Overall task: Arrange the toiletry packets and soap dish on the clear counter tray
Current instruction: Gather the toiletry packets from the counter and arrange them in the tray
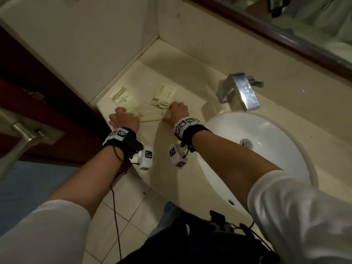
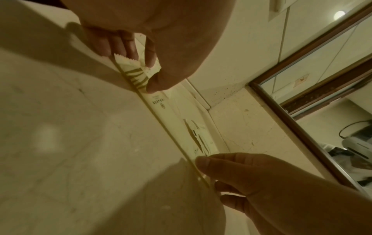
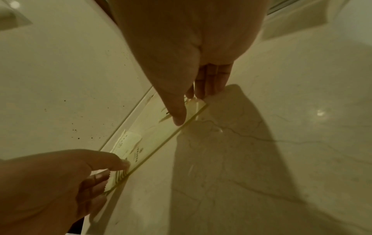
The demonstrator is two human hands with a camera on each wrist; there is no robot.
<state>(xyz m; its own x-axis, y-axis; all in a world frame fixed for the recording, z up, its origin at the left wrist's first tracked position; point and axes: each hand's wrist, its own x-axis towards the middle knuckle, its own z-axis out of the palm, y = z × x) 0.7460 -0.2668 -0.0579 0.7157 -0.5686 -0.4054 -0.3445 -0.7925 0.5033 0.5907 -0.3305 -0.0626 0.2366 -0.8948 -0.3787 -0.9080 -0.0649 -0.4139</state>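
A clear flat tray [image 1: 152, 120] lies on the marble counter [image 1: 182, 82] in the left corner. Cream toiletry packets with olive stripes lie on it: one at the back left [image 1: 122, 98], one at the back right [image 1: 164, 96], one along the front [image 1: 150, 115]. My left hand [image 1: 123, 119] grips the tray's left end, thumb on a striped packet [image 2: 136, 76]. My right hand [image 1: 178, 111] grips the right end, thumb [image 3: 178, 117] on top by the tray's edge [image 3: 161, 146]. No soap dish is in view.
A chrome faucet [image 1: 240, 90] and a white sink basin [image 1: 257, 149] lie right of the tray. A tiled wall [image 1: 85, 44] closes the left side, a framed mirror [image 1: 304, 25] the back. A dark door with a metal handle [image 1: 24, 130] stands at left.
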